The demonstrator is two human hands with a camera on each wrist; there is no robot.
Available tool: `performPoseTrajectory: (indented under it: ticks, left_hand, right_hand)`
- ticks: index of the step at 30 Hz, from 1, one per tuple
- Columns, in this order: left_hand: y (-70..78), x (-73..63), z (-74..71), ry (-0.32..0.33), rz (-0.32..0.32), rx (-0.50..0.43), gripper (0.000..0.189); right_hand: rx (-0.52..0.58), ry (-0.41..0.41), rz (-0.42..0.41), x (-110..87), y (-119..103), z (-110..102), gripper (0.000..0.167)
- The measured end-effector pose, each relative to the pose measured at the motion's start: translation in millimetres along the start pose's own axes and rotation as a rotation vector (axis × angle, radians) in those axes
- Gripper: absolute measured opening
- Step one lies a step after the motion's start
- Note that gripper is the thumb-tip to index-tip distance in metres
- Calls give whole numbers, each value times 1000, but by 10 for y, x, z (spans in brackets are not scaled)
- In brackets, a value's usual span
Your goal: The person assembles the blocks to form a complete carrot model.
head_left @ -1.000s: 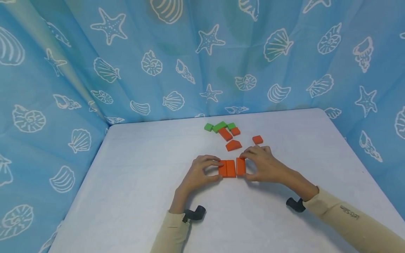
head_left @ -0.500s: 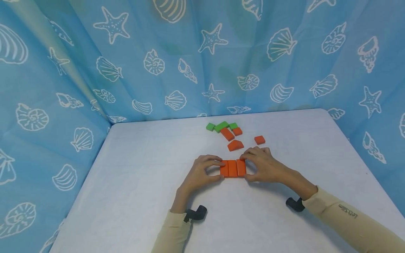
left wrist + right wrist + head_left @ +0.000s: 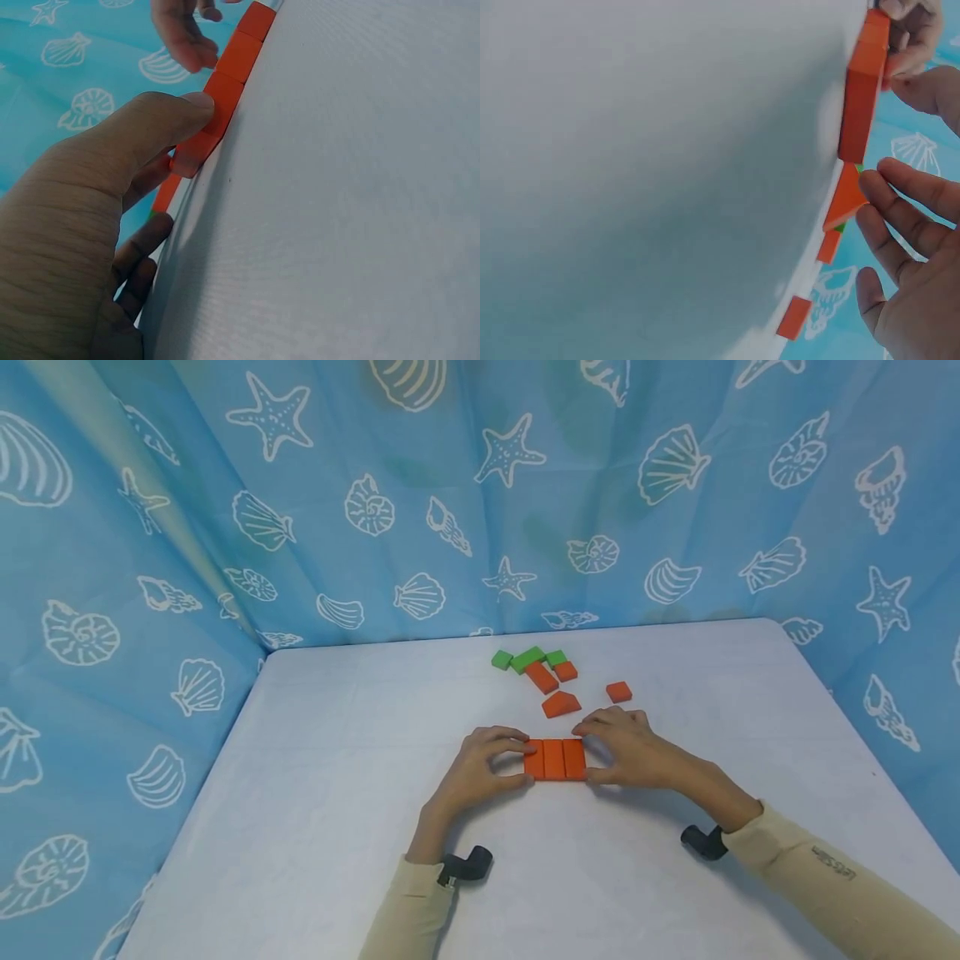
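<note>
Three flat orange blocks stand side by side, long edges together, in the middle of the head view: a left block point(image 3: 534, 763), a middle block point(image 3: 554, 760) and a right block point(image 3: 575, 760). My left hand point(image 3: 480, 768) pinches the left block, thumb at its near end and fingers at its far end. In the left wrist view the thumb point(image 3: 191, 109) lies on that block. My right hand point(image 3: 633, 750) is beside the right block, thumb and fingers spread. The right wrist view shows these fingers point(image 3: 904, 214) relaxed and apart from the right block point(image 3: 861, 112).
Behind the row lie an orange triangular block point(image 3: 560, 704), an orange oblong block point(image 3: 542, 677), two small orange blocks point(image 3: 618, 692) and several green blocks point(image 3: 528, 659). A white cloth covers the table point(image 3: 337, 777). A blue shell-print curtain point(image 3: 420, 460) hangs behind.
The right block has slid left, closing the gap to the middle block. My right hand has let go and drawn slightly right. My left hand keeps its hold.
</note>
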State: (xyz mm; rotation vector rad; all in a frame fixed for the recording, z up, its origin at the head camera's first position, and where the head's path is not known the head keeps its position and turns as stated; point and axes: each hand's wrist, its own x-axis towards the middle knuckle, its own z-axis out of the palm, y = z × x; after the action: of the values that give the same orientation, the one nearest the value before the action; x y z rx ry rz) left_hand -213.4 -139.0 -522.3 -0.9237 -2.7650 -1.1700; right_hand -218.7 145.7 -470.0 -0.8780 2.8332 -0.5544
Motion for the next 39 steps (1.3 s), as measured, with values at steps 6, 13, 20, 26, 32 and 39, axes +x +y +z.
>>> performPoseTrajectory:
  ticks: [6,13,20,26,32,39]
  left_hand:
    - [-5,0,-3,-4,-1,6,37]
    - [-24,3,-4,-5,-4,0,37]
    - [-49,9,5,-8,-4,6,37]
    - [-55,13,14,-9,3,9,37]
    - [-39,8,17,-10,-12,10,37]
    - [-22,5,-2,-17,-22,15,36]
  right_hand:
    - [21,71,43,50,66,-119,46]
    - [-7,179,101,186,280,-259,42]
    - [-50,184,171,308,505,-319,43]
    - [-66,122,228,356,634,-329,46]
    - [-111,89,237,353,739,-325,46]
    - [-112,99,232,354,823,-277,42]
